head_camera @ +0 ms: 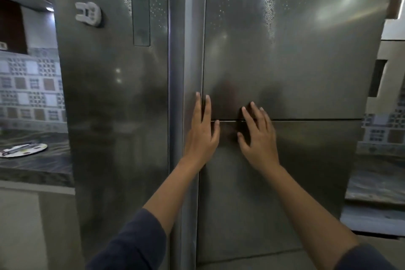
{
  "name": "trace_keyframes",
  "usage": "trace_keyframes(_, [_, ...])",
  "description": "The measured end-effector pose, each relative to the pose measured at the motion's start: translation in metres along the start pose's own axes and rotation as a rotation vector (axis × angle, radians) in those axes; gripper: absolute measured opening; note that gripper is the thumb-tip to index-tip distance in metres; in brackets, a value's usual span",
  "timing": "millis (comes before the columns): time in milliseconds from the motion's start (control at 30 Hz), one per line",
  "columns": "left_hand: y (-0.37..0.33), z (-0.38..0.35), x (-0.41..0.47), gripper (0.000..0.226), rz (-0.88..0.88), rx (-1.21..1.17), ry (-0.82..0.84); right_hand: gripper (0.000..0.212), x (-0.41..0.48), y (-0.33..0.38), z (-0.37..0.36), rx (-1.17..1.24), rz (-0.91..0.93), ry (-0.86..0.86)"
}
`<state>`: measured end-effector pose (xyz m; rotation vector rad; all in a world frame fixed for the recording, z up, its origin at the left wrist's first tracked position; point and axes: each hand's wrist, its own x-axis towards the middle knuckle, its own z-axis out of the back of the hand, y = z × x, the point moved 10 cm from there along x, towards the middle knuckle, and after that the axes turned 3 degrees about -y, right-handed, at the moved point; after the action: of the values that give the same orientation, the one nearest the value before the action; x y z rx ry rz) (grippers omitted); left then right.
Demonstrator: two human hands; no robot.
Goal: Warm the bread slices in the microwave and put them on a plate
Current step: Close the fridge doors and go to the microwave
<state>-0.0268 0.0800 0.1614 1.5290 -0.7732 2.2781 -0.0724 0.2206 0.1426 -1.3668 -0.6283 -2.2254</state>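
Note:
A tall steel fridge (295, 55) fills the view, its doors closed. My left hand (202, 131) lies flat against the right door's left edge, beside the vertical seam. My right hand (258, 136) presses flat on the same door, across the horizontal seam between its upper and lower panels. Both hands hold nothing and their fingers are spread. A white plate (24, 150) with a utensil on it rests on the dark counter at the far left. No bread and no microwave are in view.
The dark stone counter (35, 164) runs along the left under a tiled wall. A white magnet clip (87, 14) sticks to the left fridge door. Another counter (377, 184) and tiled wall show at the right edge.

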Motion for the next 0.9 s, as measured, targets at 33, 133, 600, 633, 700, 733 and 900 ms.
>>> trace_keyframes(33, [0.008,-0.008,0.003,0.069,0.013,0.011,0.013,0.067,0.005,-0.006,-0.006,-0.026,-0.006,0.011])
trace_keyframes(133, [0.035,-0.036,0.009,0.071,0.007,0.121,0.072,0.073,0.014,-0.025,-0.023,-0.068,-0.085,0.060])
trace_keyframes(600, [0.084,-0.093,0.013,0.071,-0.072,0.382,0.223,0.090,0.010,-0.049,-0.068,-0.207,-0.084,0.153])
trace_keyframes(633, [0.084,-0.092,0.013,0.072,-0.068,0.390,0.229,0.089,0.011,-0.047,-0.068,-0.207,-0.091,0.159])
trace_keyframes(700, [0.083,-0.089,0.012,0.073,-0.048,0.387,0.252,0.089,0.010,-0.045,-0.070,-0.204,-0.122,0.189])
trace_keyframes(733, [0.082,-0.087,0.011,0.074,-0.035,0.376,0.272,0.088,0.008,-0.043,-0.072,-0.191,-0.142,0.197])
trace_keyframes(900, [0.083,-0.062,-0.014,0.071,0.068,0.228,0.375,0.080,-0.021,-0.026,-0.084,0.010,-0.261,0.138])
